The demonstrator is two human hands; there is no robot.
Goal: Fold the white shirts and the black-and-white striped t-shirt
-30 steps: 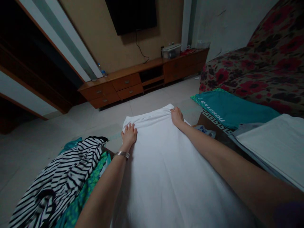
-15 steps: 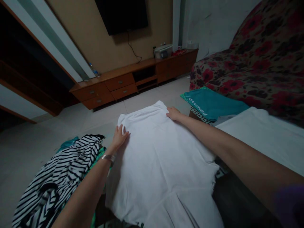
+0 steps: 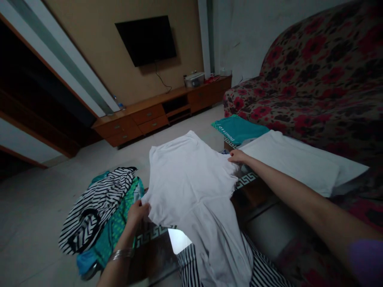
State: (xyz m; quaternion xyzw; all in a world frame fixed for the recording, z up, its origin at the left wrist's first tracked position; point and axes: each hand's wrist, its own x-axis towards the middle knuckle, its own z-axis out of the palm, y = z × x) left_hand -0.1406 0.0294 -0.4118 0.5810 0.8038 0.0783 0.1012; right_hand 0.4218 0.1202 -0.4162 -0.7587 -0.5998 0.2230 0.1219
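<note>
A white garment (image 3: pixel 188 179) is spread over a table with a patterned edge (image 3: pixel 151 235), its near part hanging in folds toward me past a cross seam. My left hand (image 3: pixel 138 212), with a silver bangle at the wrist, pinches the garment's left side edge. On the opposite side, my right hand (image 3: pixel 237 156) grips the corner by the frilled edge. Both hands are closed on the fabric. Black-and-white striped cloth (image 3: pixel 188 263) shows beneath the hanging part.
Left of the table lie a striped garment (image 3: pixel 101 207) and green-blue clothes (image 3: pixel 115 229). At right are a teal garment (image 3: pixel 242 127) and folded white cloth (image 3: pixel 293 159). A floral sofa (image 3: pixel 299 95) stands behind them. A wooden cabinet (image 3: pixel 149 115) runs along the wall below a television (image 3: pixel 146 42).
Both hands have moved from the garment's far end to its side edges nearer me, the left down and the right outward, and now pinch the fabric. My view has tilted and shifted.
</note>
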